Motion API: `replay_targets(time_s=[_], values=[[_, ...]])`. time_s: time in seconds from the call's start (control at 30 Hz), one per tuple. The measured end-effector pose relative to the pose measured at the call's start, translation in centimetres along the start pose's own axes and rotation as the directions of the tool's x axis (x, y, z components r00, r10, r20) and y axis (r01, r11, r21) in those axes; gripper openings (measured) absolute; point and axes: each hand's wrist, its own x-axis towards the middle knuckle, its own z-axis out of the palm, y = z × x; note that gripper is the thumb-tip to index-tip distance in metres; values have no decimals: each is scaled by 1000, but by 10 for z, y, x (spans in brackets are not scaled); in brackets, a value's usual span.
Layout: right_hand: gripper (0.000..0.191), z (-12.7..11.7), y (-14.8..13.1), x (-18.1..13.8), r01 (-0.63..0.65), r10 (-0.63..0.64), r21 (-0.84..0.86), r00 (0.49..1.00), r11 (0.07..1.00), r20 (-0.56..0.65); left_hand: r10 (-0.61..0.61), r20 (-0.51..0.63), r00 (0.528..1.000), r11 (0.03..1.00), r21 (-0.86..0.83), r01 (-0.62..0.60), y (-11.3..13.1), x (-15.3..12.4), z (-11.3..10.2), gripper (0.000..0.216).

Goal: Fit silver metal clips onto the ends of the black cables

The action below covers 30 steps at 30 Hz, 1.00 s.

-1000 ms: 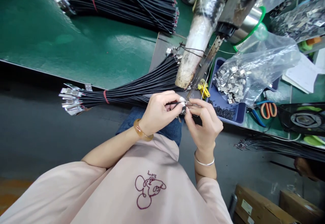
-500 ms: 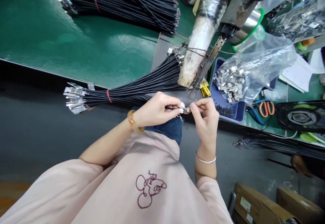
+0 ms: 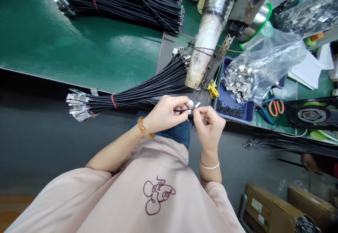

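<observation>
My left hand [image 3: 169,115] is closed in a pinch around a black cable [image 3: 179,110], close to its tip. White covers sit on its thumb and index fingertips. Meeting it from the right, my right hand [image 3: 210,123] pinches at the wire end of the same cable. A small silvery metal connector [image 3: 197,104] sticks up beside these fingertips; whether it is joined to the wires I cannot tell. Behind both hands lies a bundle of black cables [image 3: 148,88] with metal connectors at its left end, tied by a red band [image 3: 113,101].
A soldering iron [image 3: 215,65] and a white wrapped tube [image 3: 199,56] slant down just beyond my hands. To the right stand a blue tray [image 3: 249,115] with metal connectors and small black pieces, a yellow tool [image 3: 212,89] and orange-handled pliers [image 3: 276,107]. Another cable bundle [image 3: 126,5] lies farther back.
My right hand has shifted slightly left and its fingers have curled in more. The metal connector now shows above its fingertips. My left hand keeps its pinch on the cable.
</observation>
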Motion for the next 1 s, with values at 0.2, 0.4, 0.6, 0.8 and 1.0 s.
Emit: replay_targets(time_s=[0.2, 0.4, 0.6, 0.8, 1.0], values=[[16, -54, 56, 31, -86, 39, -180, 968, 980, -248, -65, 0, 998, 991, -119, 65, -2, 2, 2, 7], [6, -85, 104, 68, -21, 51, -239, 991, 971, 121, -99, 83, 992, 979, -171, 112, 2, 5, -3, 20], [9, -63, 65, 49, -109, 89, -101, 978, 989, -187, -147, 6, 989, 979, -144, 147, 2, 5, 2, 18], [11, -25, 17, 9, -156, 161, 213, 987, 965, -5, -134, -75, 988, 985, -123, 124, 0, 6, 8, 8], [25, -1, 12, 5, -163, 163, 137, 987, 977, 8, -156, -96, 983, 986, -67, 150, 1, 5, 11, 6]])
